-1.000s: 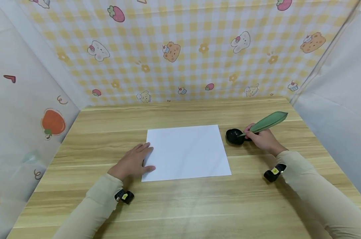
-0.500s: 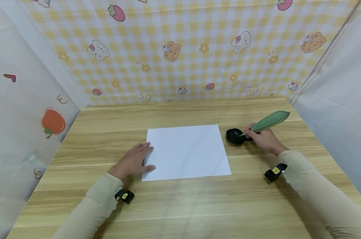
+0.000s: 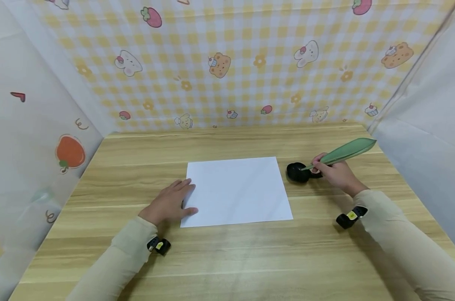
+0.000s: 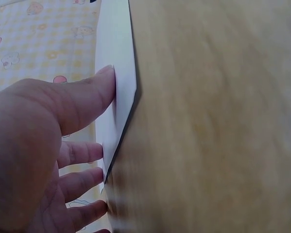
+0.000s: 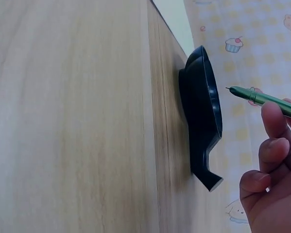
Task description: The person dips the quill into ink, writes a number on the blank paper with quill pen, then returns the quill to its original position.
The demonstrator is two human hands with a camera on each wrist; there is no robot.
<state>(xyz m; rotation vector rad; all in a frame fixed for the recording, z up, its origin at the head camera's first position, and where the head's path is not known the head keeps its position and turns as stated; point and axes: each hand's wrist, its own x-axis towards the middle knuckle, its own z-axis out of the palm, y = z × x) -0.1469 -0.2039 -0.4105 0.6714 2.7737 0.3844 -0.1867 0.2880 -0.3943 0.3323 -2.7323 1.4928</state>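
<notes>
A sheet of paper [image 3: 236, 191] lies flat near the middle of the table [image 3: 227, 259]. The left hand [image 3: 169, 204] rests at the sheet's near left corner, thumb on the paper's edge and fingers on the table just beside it. To the right of the sheet, slightly apart from it, sits a small dish [image 3: 297, 172] (its spout points toward the person). The right hand [image 3: 334, 173] is just right of the dish, holding a feather pen [image 3: 342, 152] whose tip hangs above the dish, clear of it, while the plume slants up and away to the right. Patterned walls [image 3: 227, 62] stand behind and on either side of the table.
</notes>
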